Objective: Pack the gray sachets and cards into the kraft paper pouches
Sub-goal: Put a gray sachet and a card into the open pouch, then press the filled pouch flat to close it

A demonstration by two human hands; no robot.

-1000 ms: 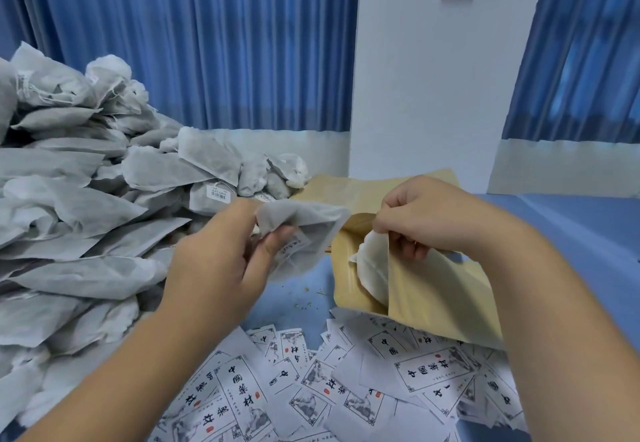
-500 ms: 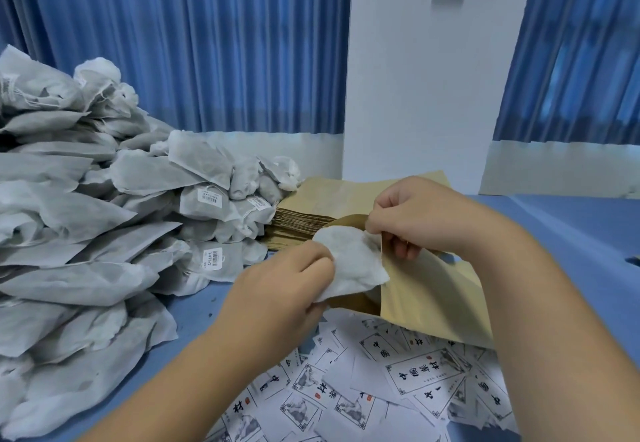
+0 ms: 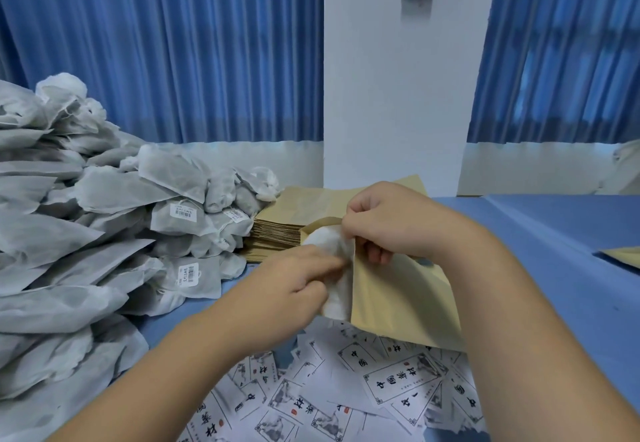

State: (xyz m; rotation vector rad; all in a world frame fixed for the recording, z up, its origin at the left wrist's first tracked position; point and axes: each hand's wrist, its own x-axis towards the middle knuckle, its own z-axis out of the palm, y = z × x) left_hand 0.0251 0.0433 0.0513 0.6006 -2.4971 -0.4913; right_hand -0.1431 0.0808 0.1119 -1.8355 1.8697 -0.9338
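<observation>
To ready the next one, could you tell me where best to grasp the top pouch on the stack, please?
Probably pinch the top pouch at its near edge, coming from the front; it lies flat and the right hand covers its right side.

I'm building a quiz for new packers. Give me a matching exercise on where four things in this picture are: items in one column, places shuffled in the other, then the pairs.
1 sachet pile
2 printed cards
3 pouch stack
4 open pouch

A gripped by the right hand
B heaped at the left
C strewn nearest the camera
D behind the open pouch

Pairs: 1-B, 2-C, 3-D, 4-A
</observation>
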